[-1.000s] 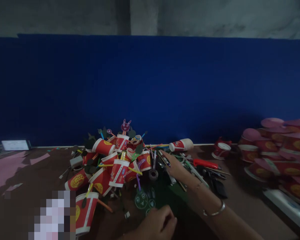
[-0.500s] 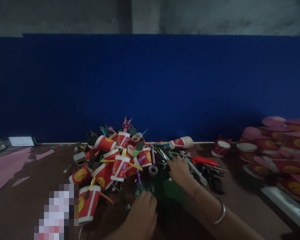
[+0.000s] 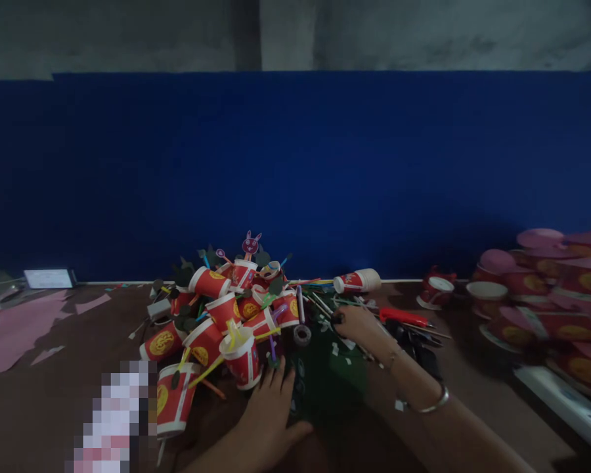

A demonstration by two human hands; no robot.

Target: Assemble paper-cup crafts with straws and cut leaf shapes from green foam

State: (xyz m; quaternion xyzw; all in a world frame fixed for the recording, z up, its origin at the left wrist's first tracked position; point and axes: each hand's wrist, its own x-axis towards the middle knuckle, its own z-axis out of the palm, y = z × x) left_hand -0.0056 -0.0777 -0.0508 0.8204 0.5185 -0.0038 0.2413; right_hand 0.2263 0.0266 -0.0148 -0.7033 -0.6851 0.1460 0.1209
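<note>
My left hand (image 3: 270, 407) lies palm down with spread fingers at the front right of a heap of red and white paper cups (image 3: 207, 341). Its fingertips are beside a tilted cup (image 3: 241, 358) with yellow strips in it and by the foot of a purple stick (image 3: 272, 345). My right hand (image 3: 359, 326) is curled over the far edge of a dark green sheet (image 3: 329, 387). Its fingers are bent round something dark and small that I cannot make out, close to some thin sticks (image 3: 320, 303). A roll of tape (image 3: 302, 336) lies between the hands.
A red tool (image 3: 406, 318) and black items lie right of my right hand. Stacked cups (image 3: 357, 281) rest against the blue partition (image 3: 295, 164). More cups with pink paper (image 3: 532, 286) and a white power strip (image 3: 566, 401) are at right. Pink paper (image 3: 20, 332) lies at left.
My left hand has spread its fingers and moved slightly left. The yellow-stripped cup has tipped and shifted nearer to me. My right hand has curled, and white scraps now show on the green sheet.
</note>
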